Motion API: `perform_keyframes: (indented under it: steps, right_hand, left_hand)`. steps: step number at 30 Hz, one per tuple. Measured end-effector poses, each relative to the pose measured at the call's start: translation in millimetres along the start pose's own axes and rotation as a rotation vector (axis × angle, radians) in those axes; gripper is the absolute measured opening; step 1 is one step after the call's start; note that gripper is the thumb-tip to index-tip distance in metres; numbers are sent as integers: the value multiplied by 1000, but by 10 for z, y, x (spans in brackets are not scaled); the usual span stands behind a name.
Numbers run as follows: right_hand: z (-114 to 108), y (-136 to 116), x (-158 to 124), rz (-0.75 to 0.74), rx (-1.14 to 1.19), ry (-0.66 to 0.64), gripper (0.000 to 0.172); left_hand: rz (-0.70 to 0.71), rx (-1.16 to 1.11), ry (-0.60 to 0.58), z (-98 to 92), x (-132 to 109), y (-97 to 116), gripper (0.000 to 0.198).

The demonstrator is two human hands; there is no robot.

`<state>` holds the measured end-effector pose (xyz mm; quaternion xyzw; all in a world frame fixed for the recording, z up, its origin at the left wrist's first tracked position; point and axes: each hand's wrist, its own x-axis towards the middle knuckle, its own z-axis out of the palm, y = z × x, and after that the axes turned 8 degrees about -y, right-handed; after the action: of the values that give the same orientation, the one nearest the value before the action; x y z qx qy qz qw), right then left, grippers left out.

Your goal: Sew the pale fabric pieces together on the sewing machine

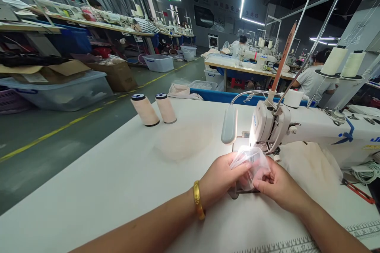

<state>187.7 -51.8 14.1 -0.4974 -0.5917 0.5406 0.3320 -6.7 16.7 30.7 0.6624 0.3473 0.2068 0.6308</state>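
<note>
Thin, sheer white fabric (pixel 249 158) is bunched between my two hands, just in front of the needle area of a white sewing machine (pixel 261 122). My left hand (pixel 222 176), with a gold bangle at the wrist, is closed on the left side of the fabric. On the other side, my right hand (pixel 274 184) pinches the fabric between thumb and fingers. A lit lamp (pixel 229 124) on a bendable neck shines beside the machine head. Part of the needle plate is hidden by the fabric and my hands.
Two peach thread cones (pixel 145 110) stand at the table's far left. A round sheer piece (pixel 184 142) lies on the white tabletop (pixel 118 182). More pale fabric (pixel 311 166), red-handled snips (pixel 359 191) and a clear ruler (pixel 285 246) are at right. Other people sit at machines beyond.
</note>
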Motion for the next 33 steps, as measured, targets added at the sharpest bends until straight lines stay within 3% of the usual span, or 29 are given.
perform_keyframes:
  steps: [4, 9, 14, 33]
  right_hand:
    - [28, 6, -18, 25, -37, 45, 35]
    - [86, -40, -49, 23, -118, 102, 28]
    - [123, -84, -55, 3, -84, 107, 18]
    - [130, -142, -93, -24, -83, 69, 22]
  left_hand:
    - [-15, -113, -113, -8, 28, -24, 48]
    - [17, -171, -156, -3, 29, -50, 51]
    - [-3, -200, -171, -10, 19, -35, 48]
    - [-28, -266, -140, 24, -11, 82, 22]
